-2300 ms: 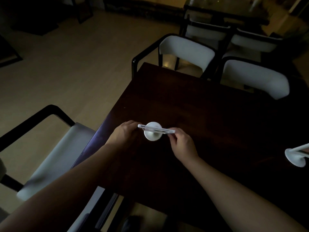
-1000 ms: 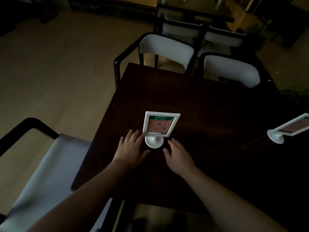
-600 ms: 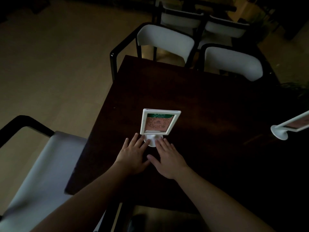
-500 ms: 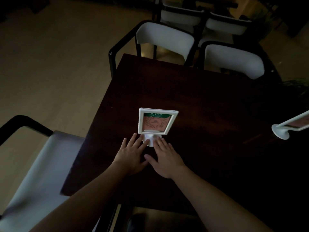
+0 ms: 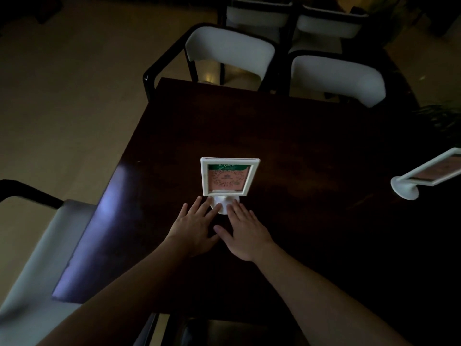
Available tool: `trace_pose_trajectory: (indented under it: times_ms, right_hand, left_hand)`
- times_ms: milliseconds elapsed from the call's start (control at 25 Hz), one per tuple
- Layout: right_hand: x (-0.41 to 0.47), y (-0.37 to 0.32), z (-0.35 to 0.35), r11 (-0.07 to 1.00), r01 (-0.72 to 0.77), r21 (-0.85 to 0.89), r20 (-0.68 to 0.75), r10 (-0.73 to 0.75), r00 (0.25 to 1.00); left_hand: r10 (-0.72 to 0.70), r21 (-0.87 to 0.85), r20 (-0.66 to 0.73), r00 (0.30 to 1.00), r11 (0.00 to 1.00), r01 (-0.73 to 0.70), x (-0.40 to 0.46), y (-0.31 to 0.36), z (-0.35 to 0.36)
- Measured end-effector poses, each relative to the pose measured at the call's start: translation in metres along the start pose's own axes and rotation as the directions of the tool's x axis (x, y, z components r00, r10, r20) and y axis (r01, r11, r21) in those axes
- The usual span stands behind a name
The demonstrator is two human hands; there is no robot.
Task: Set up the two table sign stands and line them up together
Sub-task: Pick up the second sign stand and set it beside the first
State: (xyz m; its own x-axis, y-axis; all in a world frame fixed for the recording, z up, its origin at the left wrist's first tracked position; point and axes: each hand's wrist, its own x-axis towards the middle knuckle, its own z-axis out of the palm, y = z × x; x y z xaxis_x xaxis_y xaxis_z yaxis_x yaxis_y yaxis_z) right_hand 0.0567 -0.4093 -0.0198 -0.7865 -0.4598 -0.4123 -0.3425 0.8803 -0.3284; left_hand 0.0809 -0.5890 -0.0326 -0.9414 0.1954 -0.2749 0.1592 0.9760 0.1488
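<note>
**Desk:** What am I looking at on the head camera?

**Operator:** I am watching a person's two hands lying flat on a dark wooden table [image 5: 299,136] in a dim room. The left hand [image 5: 193,227] and the right hand [image 5: 245,232] are resting side by side, palms down, fingers spread and extended, thumbs almost meeting. Neither is gripping anything; the fingertips [image 5: 216,208] of both are touching or just reaching the round white base of the nearer sign stand [image 5: 229,177].

**Desk:** And the stand itself?

**Operator:** It is standing upright near the table's middle, its white frame facing the camera, showing a card with a green band over a pinkish panel. The print is too blurred for me to read.

**Desk:** The other one?

**Operator:** The second sign stand [image 5: 424,178] is sitting well apart at the right edge of the view, partly cut off, its frame looking tilted from this angle. White-cushioned chairs [image 5: 229,49] are lining the far side, and another chair [image 5: 37,258] is sitting at the left
</note>
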Motion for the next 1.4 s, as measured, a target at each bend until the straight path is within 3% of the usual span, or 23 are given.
trace_pose_trajectory:
  times_ms: [1040, 1400]
  right_hand:
    - [-0.083, 0.277, -0.05, 0.967, -0.218, 0.134, -0.11, 0.233, 0.966]
    - [-0.082, 0.336, -0.063, 0.943, -0.279, 0.184, -0.142, 0.306, 0.941]
  left_hand:
    - [0.201, 0.039, 0.098, 0.975, 0.978, -0.206, 0.152, 0.275, -0.001]
    - [0.253, 0.074, 0.128, 0.959, 0.962, -0.264, 0.205, 0.326, -0.007]
